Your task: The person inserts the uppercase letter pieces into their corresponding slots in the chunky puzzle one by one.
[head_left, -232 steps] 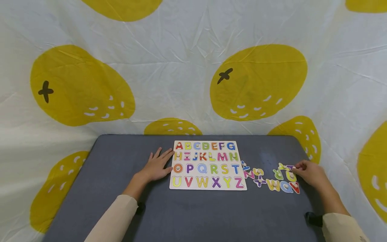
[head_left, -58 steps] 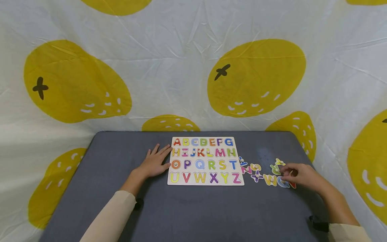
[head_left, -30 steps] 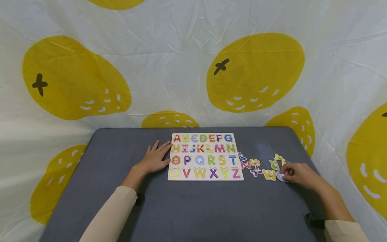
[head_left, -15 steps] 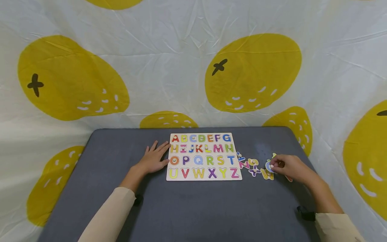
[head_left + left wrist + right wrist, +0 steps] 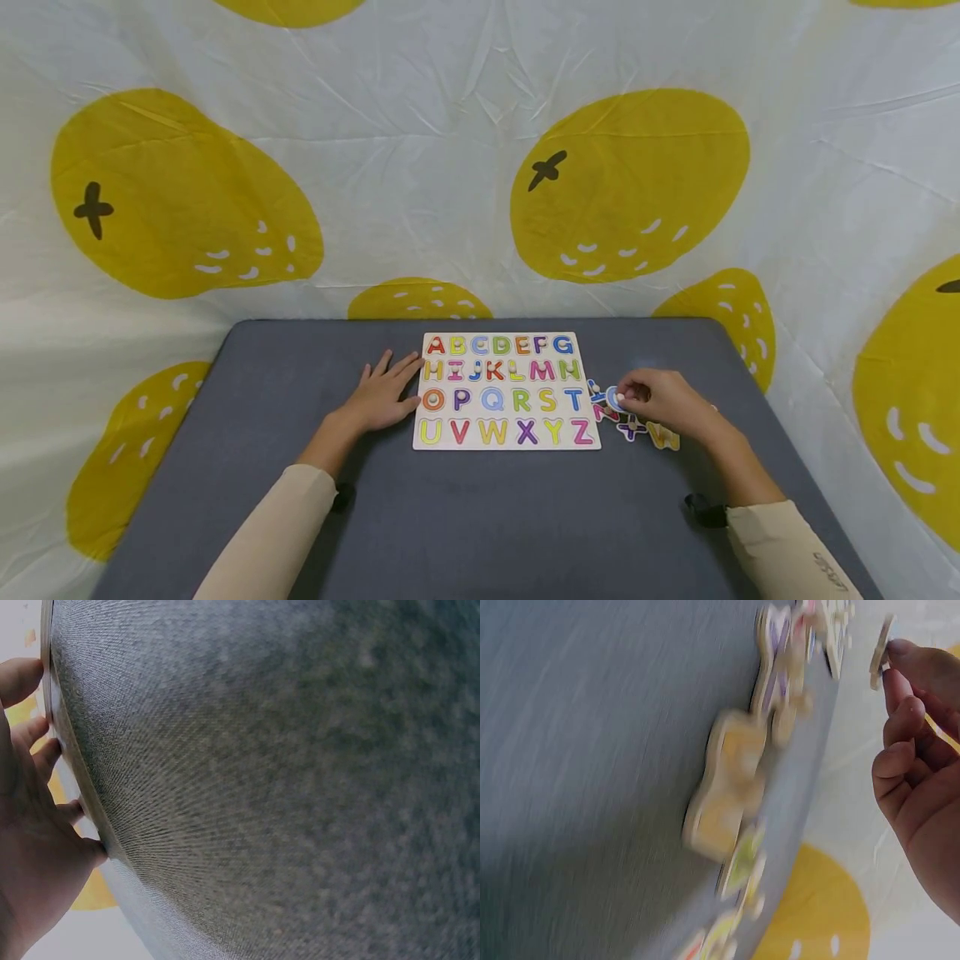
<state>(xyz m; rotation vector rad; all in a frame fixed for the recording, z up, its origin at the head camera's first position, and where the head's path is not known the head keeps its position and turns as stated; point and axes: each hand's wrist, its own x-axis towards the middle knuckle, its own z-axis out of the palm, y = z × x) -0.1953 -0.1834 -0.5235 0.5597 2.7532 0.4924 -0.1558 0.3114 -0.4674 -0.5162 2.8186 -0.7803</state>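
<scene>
In the head view, a white wooden alphabet board (image 5: 551, 416) lies on the grey table. My left hand (image 5: 375, 400) rests at its left edge with spread fingers touching the rim. Just right of the board, my right hand (image 5: 671, 404) pinches a light blue letter Q puzzle piece (image 5: 613, 400) between thumb and finger, raised off the table. The right wrist view shows that puzzle piece (image 5: 882, 654) nearly edge-on. Rows A to N plus O and P carry pegs; the Q recess (image 5: 492, 399) shows none.
Loose letters lie right of the board: a blue T (image 5: 596, 390), a pink Z (image 5: 604, 412), a purple X (image 5: 632, 427) and a yellow W (image 5: 663, 436). Others are hidden behind the right hand. A fruit-patterned cloth (image 5: 420, 217) hangs behind the table.
The P piece has come to sit in the board. My right hand has taken the Q piece from the far-right letters and carried it left towards the board. My left hand stays put.
</scene>
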